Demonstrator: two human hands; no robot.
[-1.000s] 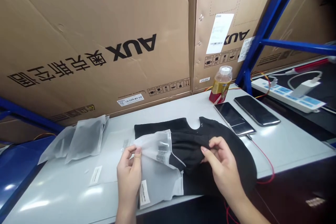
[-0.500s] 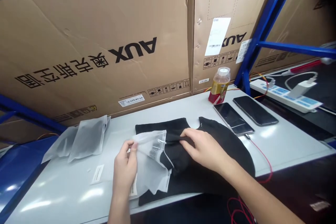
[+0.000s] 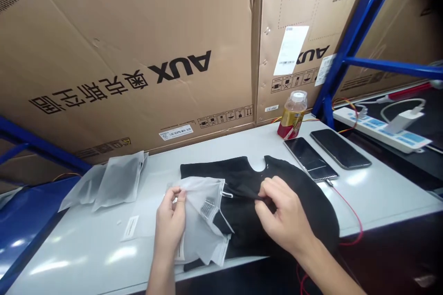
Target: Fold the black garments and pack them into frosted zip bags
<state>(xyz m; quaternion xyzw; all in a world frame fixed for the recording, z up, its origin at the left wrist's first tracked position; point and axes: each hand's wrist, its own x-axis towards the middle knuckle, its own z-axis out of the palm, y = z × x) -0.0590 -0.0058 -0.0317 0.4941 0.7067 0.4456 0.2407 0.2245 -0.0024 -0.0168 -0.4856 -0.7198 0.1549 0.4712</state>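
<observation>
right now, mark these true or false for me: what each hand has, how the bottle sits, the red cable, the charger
1. The left hand pinches a clear bag. True.
2. The bottle lies on its side. False: it stands upright on the table.
3. The red cable runs to a phone. True.
4. The right hand has the bottle in its grip. False: it pinches the black cloth.
5. The white charger is at the power strip. True.
</observation>
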